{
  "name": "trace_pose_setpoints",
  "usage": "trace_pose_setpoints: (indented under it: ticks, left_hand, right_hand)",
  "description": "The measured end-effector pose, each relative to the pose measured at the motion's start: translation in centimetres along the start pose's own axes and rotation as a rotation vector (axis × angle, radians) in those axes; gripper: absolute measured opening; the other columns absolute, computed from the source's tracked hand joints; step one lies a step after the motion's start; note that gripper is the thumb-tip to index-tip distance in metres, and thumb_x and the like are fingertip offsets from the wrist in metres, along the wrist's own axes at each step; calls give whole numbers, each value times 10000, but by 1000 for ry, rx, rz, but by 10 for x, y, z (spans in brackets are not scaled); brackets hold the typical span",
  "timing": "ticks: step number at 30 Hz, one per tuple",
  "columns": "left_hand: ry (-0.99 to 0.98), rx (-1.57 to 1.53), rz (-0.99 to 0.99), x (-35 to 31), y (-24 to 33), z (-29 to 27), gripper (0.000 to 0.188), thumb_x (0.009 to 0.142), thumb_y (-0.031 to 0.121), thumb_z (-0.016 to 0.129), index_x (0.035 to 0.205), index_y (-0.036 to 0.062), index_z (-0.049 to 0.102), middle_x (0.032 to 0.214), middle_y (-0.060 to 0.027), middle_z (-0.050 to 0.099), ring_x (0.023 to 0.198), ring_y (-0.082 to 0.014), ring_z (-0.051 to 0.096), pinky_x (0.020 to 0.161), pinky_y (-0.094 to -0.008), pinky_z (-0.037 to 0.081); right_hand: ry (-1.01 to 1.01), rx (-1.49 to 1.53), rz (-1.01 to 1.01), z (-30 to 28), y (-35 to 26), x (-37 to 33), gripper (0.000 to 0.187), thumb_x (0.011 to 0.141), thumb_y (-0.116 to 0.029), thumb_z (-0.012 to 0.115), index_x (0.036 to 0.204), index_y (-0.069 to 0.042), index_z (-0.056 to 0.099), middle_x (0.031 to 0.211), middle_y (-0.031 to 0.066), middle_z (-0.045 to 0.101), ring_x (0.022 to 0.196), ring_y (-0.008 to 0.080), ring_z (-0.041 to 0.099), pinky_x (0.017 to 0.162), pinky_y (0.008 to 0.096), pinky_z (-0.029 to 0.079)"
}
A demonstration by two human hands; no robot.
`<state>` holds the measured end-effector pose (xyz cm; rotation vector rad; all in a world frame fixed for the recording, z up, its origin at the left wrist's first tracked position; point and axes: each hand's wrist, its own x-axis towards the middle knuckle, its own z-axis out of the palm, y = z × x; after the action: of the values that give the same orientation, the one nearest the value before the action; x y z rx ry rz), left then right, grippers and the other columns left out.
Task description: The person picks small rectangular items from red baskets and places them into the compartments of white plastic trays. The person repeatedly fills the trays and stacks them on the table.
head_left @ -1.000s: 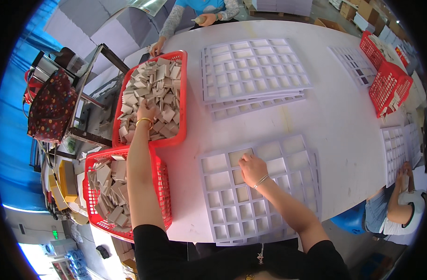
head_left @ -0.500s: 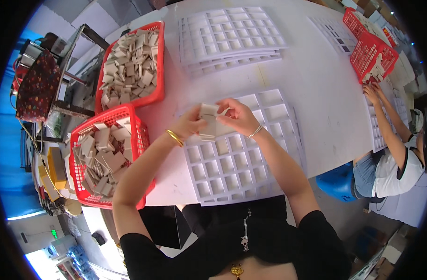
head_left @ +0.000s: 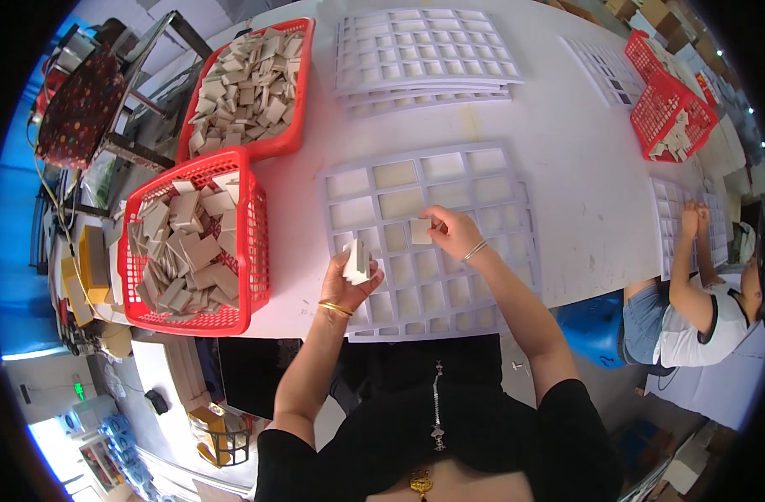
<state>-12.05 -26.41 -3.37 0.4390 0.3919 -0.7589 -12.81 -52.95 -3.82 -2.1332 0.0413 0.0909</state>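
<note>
My left hand (head_left: 349, 280) is closed round a small stack of white tiles (head_left: 358, 260), held above the left part of a white compartment tray (head_left: 445, 151). Between the thumb and fingers of my right hand (head_left: 454, 232) is a single square tile (head_left: 420, 232), pinched over the tray's middle compartments. Some compartments in the upper left of the tray hold beige-toned pieces; others look white. Under this tray the edge of another one shows at the right.
Two red plastic baskets, a near one (head_left: 255, 243) and a far one (head_left: 301, 125), hold heaps of tiles at the left. More trays (head_left: 424, 58) are stacked at the back. A co-worker (head_left: 700, 309) handles a tray at the right, near other red baskets (head_left: 663, 117).
My hands have parted. The left has drawn nearer to me with the stack; the right has moved right and slightly down, holding one tile. The co-worker's hands have moved from the basket to the tray.
</note>
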Motion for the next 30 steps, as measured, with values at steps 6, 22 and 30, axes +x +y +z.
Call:
trace_pose_setpoints:
  ticks: [6, 22, 30]
  left_hand:
    - [82, -356, 49, -10, -18, -13, 166, 779, 139, 612, 880, 8, 605, 888, -91, 599, 884, -232, 590, 910, -402, 507]
    - [143, -82, 58, 16, -47, 17, 225, 818, 139, 673, 972, 67, 526, 989, -102, 568, 899, -238, 575, 818, -382, 484]
    - [-29, -84, 22, 9, -50, 9, 340, 797, 243, 627, 1062, 42, 556, 1047, -113, 584, 1011, -271, 562, 947, -420, 436]
  right_hand:
    - [127, -441, -317, 7, 7, 7, 303, 707, -83, 696, 994, -166, 646, 974, 38, 562, 919, 223, 571, 659, 346, 483]
    - [-258, 197, -97, 23, -68, -22, 276, 800, -162, 664, 1028, -26, 592, 775, 64, 627, 626, 154, 593, 579, 305, 507]
    - [-439, 293, 42, 16, -76, -29, 355, 738, -65, 625, 1089, -47, 573, 780, 47, 597, 653, 131, 583, 564, 293, 490]
